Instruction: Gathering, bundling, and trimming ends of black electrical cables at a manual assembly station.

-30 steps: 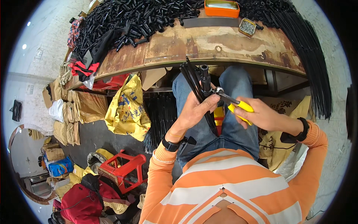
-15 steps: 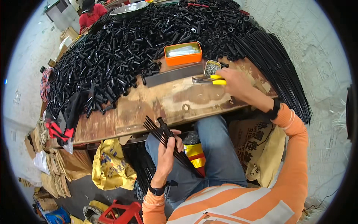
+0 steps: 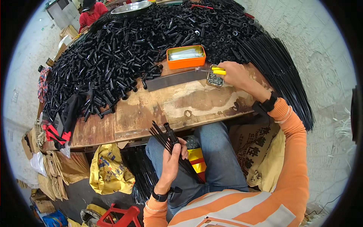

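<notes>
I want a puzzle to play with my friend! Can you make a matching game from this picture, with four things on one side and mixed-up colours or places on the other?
Things:
1. pliers
2. oblong box
3. stool
4. wide bowl

Colours or places:
A. red
B. silvery, at the far side of the black pile
C. in the right hand
D. orange

Right pairs: 1-C, 2-D, 3-A, 4-B

I watch from afar as the left hand [image 3: 173,159] grips thin black rods [image 3: 160,138] and a black tube [image 3: 169,131] above the lap [image 3: 214,159] and the right hand [image 3: 237,76] holds yellow-handled pliers [image 3: 219,72] over a small container [image 3: 214,86] on the counter [image 3: 151,115].
</notes>
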{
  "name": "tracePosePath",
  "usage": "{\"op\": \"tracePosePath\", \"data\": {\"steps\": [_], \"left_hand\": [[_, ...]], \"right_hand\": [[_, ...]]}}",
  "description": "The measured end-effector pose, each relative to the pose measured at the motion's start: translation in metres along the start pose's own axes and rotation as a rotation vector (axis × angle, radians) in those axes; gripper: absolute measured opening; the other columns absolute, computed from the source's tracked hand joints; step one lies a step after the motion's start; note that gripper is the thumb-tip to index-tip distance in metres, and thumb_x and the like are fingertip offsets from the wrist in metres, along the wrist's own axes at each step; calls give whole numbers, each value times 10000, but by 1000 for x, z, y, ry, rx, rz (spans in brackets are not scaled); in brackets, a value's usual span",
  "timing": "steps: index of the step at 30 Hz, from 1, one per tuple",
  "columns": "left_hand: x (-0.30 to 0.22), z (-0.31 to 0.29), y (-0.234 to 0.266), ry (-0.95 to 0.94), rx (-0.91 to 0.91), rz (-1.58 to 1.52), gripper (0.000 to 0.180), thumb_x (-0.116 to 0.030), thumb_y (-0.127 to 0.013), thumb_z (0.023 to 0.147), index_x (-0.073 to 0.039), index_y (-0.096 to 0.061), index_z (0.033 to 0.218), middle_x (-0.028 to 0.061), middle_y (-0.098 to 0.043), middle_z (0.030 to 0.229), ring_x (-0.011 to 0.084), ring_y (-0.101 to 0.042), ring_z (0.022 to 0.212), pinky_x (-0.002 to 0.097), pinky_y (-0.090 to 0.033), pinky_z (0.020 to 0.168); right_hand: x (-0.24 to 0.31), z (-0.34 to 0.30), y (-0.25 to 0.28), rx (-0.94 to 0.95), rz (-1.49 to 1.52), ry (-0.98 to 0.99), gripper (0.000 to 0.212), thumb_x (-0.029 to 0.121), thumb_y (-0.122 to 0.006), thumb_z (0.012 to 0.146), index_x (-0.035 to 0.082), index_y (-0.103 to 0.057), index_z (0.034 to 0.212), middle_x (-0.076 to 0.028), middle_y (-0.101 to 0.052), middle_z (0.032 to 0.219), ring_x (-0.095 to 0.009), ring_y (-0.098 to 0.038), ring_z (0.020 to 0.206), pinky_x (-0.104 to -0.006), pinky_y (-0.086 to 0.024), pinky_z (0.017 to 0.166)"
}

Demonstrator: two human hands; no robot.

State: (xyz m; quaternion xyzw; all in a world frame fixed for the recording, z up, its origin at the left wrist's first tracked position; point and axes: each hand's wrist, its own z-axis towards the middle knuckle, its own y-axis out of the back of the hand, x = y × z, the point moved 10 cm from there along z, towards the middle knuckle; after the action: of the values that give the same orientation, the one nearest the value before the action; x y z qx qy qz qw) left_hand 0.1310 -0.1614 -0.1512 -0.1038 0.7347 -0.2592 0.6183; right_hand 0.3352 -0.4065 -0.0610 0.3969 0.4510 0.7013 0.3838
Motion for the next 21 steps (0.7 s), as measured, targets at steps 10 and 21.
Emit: {"op": "tracePosePath", "data": {"steps": [10, 21], "left_hand": [[-18, -43, -30, -99, 25, 74, 279, -275, -471, 1032, -4, -509, 1085, 6, -441, 750, 96, -421, 688, 255, -383, 631], [-24, -71, -52, -139, 71, 121, 292, -294, -460, 1038, -8, -509, 1073, 2, -442, 741, 103, -422, 676, 270, -387, 635]], "right_hand": [[-23, 9, -12, 115, 240, -243, 253, 176, -664, 796, -13, -692, 961, -160, -693, 801, -294, -674, 755, -385, -534, 697], [-19, -18, -52, 446, 1601, -640, 149, 194, -624, 881, 51, -638, 922, -32, -627, 800, -124, -582, 675, -283, -486, 568]]}}
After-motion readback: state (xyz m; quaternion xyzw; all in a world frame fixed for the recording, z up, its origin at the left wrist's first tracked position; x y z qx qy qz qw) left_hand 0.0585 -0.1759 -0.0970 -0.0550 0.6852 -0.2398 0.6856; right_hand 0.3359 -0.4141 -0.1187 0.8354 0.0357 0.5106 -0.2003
